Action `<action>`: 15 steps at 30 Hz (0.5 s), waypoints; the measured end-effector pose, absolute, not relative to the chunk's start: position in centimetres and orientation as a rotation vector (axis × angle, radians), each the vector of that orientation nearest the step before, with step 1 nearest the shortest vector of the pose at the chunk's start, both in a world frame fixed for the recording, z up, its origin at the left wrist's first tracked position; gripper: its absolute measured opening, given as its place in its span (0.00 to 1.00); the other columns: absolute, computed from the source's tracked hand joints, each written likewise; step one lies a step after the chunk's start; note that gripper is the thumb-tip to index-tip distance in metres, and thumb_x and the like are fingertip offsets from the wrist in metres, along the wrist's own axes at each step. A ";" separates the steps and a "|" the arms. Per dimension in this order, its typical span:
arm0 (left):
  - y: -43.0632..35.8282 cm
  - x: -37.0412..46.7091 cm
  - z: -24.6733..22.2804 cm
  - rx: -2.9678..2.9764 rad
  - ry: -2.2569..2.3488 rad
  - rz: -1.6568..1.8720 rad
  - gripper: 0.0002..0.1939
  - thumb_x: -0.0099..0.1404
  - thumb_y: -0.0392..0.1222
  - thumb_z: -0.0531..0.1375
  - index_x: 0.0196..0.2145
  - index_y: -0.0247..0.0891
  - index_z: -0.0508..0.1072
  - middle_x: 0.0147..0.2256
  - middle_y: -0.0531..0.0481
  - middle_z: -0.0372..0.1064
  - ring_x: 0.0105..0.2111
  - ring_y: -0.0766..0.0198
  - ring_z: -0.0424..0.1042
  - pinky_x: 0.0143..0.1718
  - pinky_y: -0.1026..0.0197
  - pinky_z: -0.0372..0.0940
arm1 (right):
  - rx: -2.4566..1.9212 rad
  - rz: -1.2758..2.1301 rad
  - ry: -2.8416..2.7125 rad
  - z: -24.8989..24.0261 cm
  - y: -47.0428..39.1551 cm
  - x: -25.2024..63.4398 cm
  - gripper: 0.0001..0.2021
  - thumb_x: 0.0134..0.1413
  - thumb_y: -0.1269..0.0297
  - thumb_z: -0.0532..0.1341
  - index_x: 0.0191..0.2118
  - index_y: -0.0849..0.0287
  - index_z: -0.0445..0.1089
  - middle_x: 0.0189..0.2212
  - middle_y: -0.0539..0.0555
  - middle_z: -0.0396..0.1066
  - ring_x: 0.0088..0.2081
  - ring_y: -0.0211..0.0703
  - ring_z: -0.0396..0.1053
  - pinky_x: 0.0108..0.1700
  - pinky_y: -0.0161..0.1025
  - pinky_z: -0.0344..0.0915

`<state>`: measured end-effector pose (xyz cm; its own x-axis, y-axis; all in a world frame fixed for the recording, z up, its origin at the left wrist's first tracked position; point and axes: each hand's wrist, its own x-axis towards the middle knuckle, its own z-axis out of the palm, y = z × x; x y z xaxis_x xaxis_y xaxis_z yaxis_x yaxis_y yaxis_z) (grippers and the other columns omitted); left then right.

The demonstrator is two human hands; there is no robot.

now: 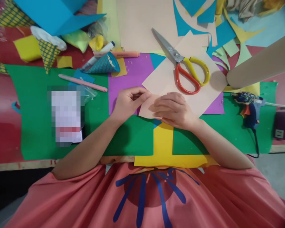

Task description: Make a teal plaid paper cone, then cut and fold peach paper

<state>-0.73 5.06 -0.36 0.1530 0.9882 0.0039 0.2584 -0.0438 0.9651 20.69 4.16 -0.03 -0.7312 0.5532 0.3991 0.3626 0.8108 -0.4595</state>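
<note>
A small pale peach piece of paper (145, 109) lies between my two hands, over a larger peach sheet (205, 98). My left hand (131, 103) pinches its upper left edge between thumb and fingers. From the other side, my right hand (174, 110) has its fingers curled together over the paper, and they hide part of it. Scissors (180, 58) with one red and one yellow handle rest on the large sheet just beyond my right hand, blades slightly apart. Beneath these sheets is purple paper (130, 72).
Green sheets (132, 136) and a yellow strip (163, 139) cover the near table. A glue gun (251, 114) and a paper roll (261, 60) are at right. At left are a blurred-out phone-like object (66, 114), a pink pen (82, 83) and a blue patterned cone (104, 65). Paper scraps (230, 30) lie behind.
</note>
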 end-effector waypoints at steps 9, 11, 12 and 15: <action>4.1 -1.1 0.0 1.644 1.110 0.750 0.31 0.61 0.67 0.56 0.47 0.39 0.78 0.41 0.44 0.78 0.42 0.55 0.76 0.39 0.60 0.71 | -0.937 0.769 -2.120 -0.5 3.9 20.0 0.17 0.62 0.55 0.59 0.24 0.56 0.62 0.20 0.48 0.63 0.25 0.38 0.59 0.32 0.40 0.56; 4.0 -1.0 0.0 1.649 1.083 0.738 0.31 0.58 0.65 0.61 0.51 0.39 0.75 0.46 0.43 0.76 0.45 0.56 0.75 0.43 0.60 0.71 | -1.058 0.885 -2.014 -0.2 3.9 20.0 0.19 0.60 0.54 0.60 0.22 0.56 0.58 0.18 0.47 0.58 0.23 0.36 0.55 0.28 0.39 0.53; 3.9 -1.0 0.0 1.655 1.091 0.744 0.31 0.58 0.62 0.62 0.51 0.39 0.74 0.47 0.43 0.75 0.46 0.56 0.75 0.44 0.61 0.71 | -1.100 0.942 -1.971 -0.1 3.8 19.9 0.19 0.60 0.54 0.61 0.22 0.56 0.57 0.18 0.46 0.57 0.22 0.35 0.53 0.26 0.38 0.52; 3.8 -0.9 -0.4 1.676 1.118 0.806 0.24 0.61 0.54 0.63 0.50 0.38 0.73 0.46 0.45 0.75 0.44 0.60 0.75 0.43 0.62 0.71 | -1.147 1.070 -1.866 0.1 3.7 19.9 0.18 0.56 0.53 0.64 0.24 0.56 0.59 0.19 0.45 0.56 0.22 0.32 0.51 0.25 0.36 0.50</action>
